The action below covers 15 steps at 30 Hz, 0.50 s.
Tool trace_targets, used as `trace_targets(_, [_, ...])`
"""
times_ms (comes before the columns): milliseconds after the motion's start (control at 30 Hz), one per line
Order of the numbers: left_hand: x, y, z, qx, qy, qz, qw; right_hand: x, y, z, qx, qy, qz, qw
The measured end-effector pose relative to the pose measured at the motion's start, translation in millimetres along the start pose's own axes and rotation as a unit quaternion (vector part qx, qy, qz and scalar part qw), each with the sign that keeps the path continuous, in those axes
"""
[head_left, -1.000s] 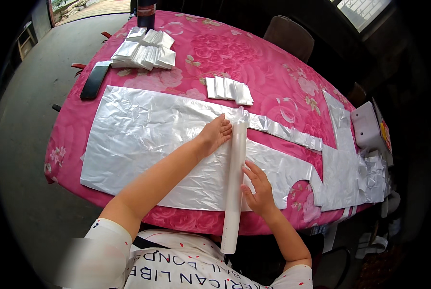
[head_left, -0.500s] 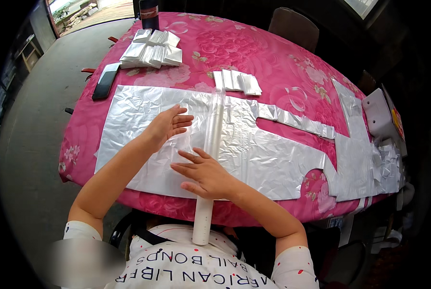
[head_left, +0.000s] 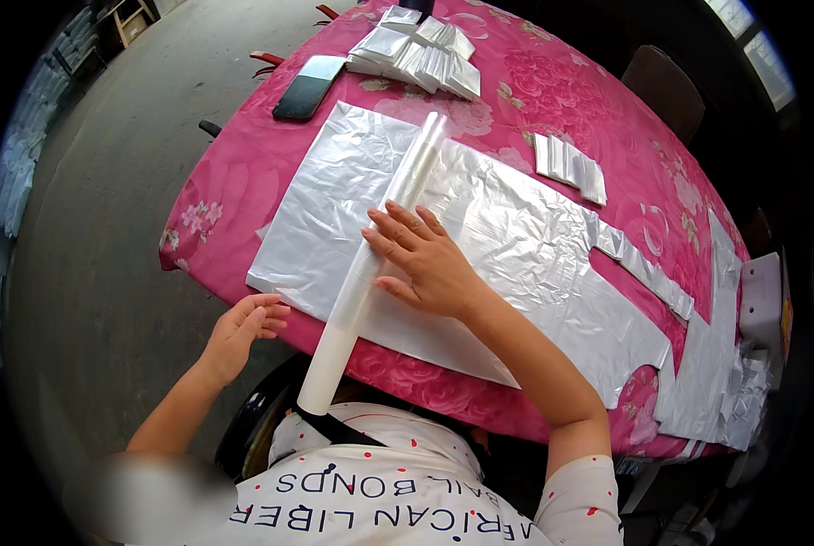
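A long white tube wrapped in clear plastic film point(head_left: 330, 350) lies across a stack of flat silvery-white plastic bags point(head_left: 507, 264). Its near end sticks out past the table edge toward my body. My right hand point(head_left: 425, 259) rests on the tube with fingers spread flat, not wrapped around it. Off the near left corner of the bags, by the table edge, my left hand point(head_left: 243, 337) is held with its fingers stretched out and nothing in it. The bags have long handle strips and cut-outs at their right end.
Folded plastic packets point(head_left: 416, 55) are piled at the far side, beside a phone point(head_left: 309, 88). A smaller row of packets point(head_left: 569, 168) lies farther right. More plastic point(head_left: 698, 373) and a white box point(head_left: 760, 296) are at the right end. A pink flowered cloth point(head_left: 216, 214) covers the table.
The view has turned. The tube has moved left across the bags, with my right hand now flat on it. My left hand has drawn back from above the bags to the near table edge.
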State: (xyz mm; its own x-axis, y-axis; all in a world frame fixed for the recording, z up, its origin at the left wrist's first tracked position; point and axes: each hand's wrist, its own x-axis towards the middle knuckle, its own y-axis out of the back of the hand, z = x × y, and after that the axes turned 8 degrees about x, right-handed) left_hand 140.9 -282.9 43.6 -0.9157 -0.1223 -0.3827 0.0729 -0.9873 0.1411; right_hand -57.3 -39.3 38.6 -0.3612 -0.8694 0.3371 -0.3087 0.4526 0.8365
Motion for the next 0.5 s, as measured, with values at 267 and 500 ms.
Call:
trace_targets(267, [-23.7,-16.8,-5.9,0.445,-0.171,0.146,0.867,116.7,-65.1,-24.4,-0.034,-0.086,-0.012,0.996])
trace_targets(500, [-21.1,-13.1,0.8,0.332,-0.041,0.056,0.941,128.3,-97.9,-36.6,0.140,-0.233,0.308,0.912])
